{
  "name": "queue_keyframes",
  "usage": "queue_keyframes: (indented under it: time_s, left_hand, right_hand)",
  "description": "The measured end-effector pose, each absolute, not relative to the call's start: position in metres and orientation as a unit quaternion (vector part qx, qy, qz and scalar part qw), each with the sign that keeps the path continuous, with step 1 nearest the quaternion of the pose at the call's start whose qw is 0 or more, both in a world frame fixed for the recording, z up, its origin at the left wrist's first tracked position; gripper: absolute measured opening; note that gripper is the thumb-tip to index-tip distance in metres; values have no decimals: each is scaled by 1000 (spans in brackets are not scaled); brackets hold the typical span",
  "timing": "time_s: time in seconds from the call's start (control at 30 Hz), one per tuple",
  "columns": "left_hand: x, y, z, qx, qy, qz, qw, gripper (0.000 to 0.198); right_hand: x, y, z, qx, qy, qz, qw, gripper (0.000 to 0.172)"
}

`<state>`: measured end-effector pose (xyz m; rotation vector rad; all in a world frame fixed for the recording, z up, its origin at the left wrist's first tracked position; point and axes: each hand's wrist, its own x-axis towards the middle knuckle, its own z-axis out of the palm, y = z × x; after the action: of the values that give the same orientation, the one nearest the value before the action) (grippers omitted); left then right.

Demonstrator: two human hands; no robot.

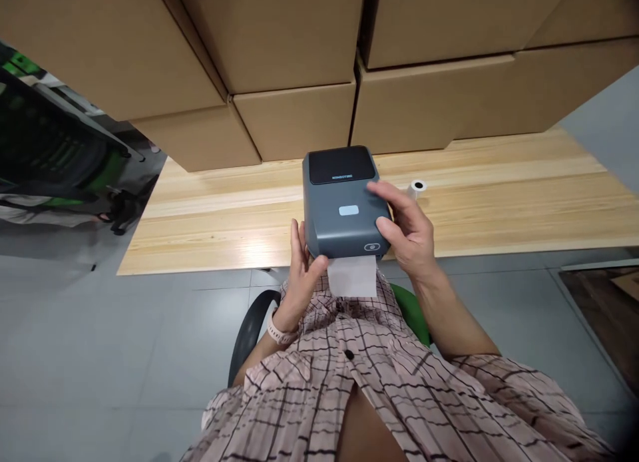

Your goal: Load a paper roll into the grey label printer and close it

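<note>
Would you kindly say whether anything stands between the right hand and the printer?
Nothing visible does: the right hand touches the printer, and the small white roll stands on the table beyond that hand, not between them.

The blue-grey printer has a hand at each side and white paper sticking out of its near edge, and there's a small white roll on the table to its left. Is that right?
Not quite: the head view shows the small white roll on the table to the right of the blue-grey printer, not its left. The rest of your statement stands.
</note>
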<state>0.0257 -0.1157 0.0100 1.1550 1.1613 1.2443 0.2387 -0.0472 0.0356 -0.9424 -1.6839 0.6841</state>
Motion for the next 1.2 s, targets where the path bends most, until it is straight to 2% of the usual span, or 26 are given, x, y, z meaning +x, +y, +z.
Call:
queue_keyframes:
  time_s: [0.1,0.2,0.3,0.43,0.6,0.77,0.87,0.9,0.97,1.03,1.1,1.2]
  left_hand:
    - [29,-102,19,472,488,544,493,104]
    - [31,-92,23,439,505,536,515,113]
    - [32,-90,24,418,516,514,543,116]
    - [33,-95,24,449,506,513,528,97]
    - [36,-91,26,470,494,531,503,85]
    - [31,-96,18,490,495,530,484,84]
    - [29,-124,4,477,546,533,436,85]
    - [29,-136,-1,467,576,540,398,79]
    - [30,-155,-10,444,616,540,363,48]
    - [32,-164,-14,453,588,490,456,39]
    - [35,-164,-12,451,530,439,569,41]
    - [40,-154,0,429,475,410,651,48]
  right_hand:
    - [234,-51,17,-434,-655,370,495,86]
    - [236,-54,2,-432,-619,467,460,96]
    - [239,-57,-5,-431,-597,504,452,98]
    - [238,-59,-8,-443,-632,465,434,96]
    - [234,-58,-10,-427,-624,450,475,94]
    - [239,-53,-9,-436,-601,473,474,93]
    - [242,-51,-11,-435,-620,451,472,91]
    - [242,-50,-12,-435,-623,448,472,91]
    - [241,-51,-13,-439,-616,453,472,90]
    - [239,-52,-13,-442,-600,464,479,90]
    - [237,-53,-13,-440,-588,468,491,91]
    - [236,-52,-13,-445,-599,451,490,88]
